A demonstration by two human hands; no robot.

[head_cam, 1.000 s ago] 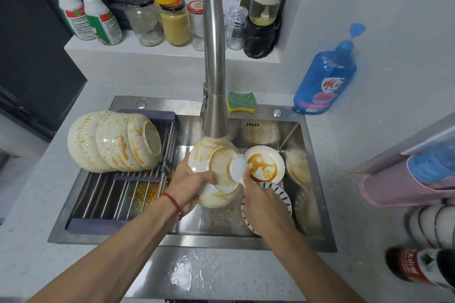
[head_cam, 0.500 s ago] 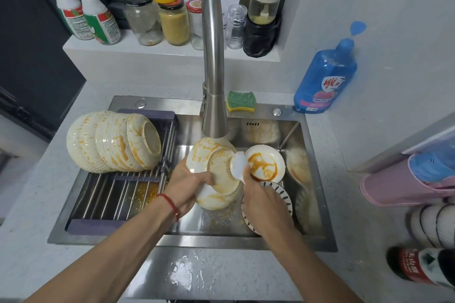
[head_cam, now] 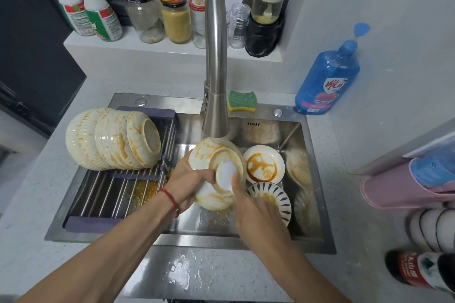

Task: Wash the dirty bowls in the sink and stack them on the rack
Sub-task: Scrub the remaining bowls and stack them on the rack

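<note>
Ceramic: cream bowl [head_cam: 209, 162] with orange sauce streaks, held tilted over the sink [head_cam: 317, 204], right under the faucet [head_cam: 215, 56]
Left grip: left hand [head_cam: 187, 179] curled round the bowl's near rim and outer wall, got it solid
Right grip: right hand [head_cam: 256, 209] pinching a white scrub pad [head_cam: 226, 174], pad pressed against the bowl's upturned base
Handling: stiff and breakable, probably kinda heavy for its size; greasy sauce plus water = slippery, so a chip or a drop on the steel looks like the risk
Where to hold: rim with thumb outside and fingers inside, or by the foot ring; not the smooth wet wall
Rack: rack [head_cam: 118, 194] sits across the sink's left half, orange drips below the bars
Count, rack: looks like four nested bowls [head_cam: 110, 140] lying on their side, all with stains on them, tbh hard to split the back ones
Count, sink: one saucer [head_cam: 263, 165] with a brown sauce ring, one blue-striped dish [head_cam: 270, 197] just below it, more pale bowls along the right wall, can't count those
Count, bench: one green-yellow sponge [head_cam: 242, 101], one blue soap bottle [head_cam: 327, 79]
Progress: guessing early-to-mid, lots left dirty
</note>
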